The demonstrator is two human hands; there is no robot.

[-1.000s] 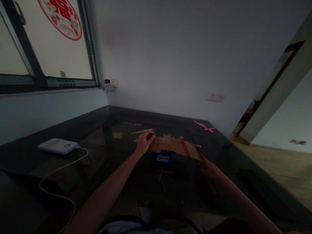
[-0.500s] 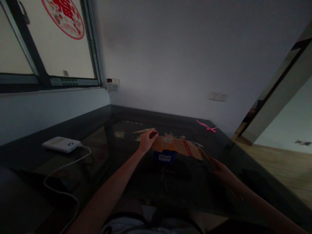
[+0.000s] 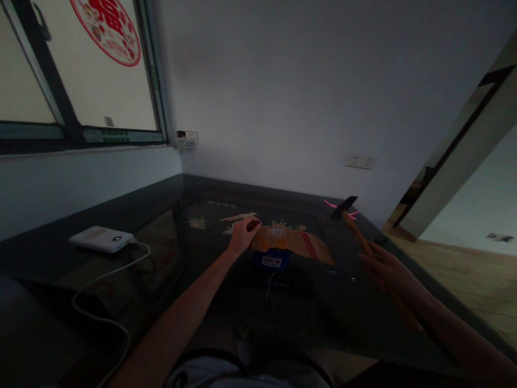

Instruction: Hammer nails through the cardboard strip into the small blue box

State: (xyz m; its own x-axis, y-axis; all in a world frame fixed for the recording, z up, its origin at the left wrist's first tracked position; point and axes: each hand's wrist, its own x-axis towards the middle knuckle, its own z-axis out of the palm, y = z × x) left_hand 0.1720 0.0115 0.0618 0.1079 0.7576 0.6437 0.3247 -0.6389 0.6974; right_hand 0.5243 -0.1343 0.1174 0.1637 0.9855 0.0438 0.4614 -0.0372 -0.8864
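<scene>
A brown board [image 3: 291, 241] lies flat across a small blue box [image 3: 271, 260] on the dark glass table [image 3: 202, 253]. My left hand [image 3: 242, 235] grips the board's left end, fingers closed on it. Raised above the table at the right, my right hand [image 3: 385, 269] is closed round the wooden handle of a hammer [image 3: 352, 222]. The hammer's dark head points up and away, to the right of the board. Several nails [image 3: 271, 285] lie loose on the glass in front of the blue box.
A white power bank [image 3: 100, 239] with a white cable [image 3: 109, 291] sits at the left. A pink ribbon [image 3: 331, 206] lies at the far right edge. A window is at the left, a wall with sockets behind, a doorway at the right.
My right hand has left the board's right end, moved right and lifted a hammer clear of the table. The left hand stays on the board.
</scene>
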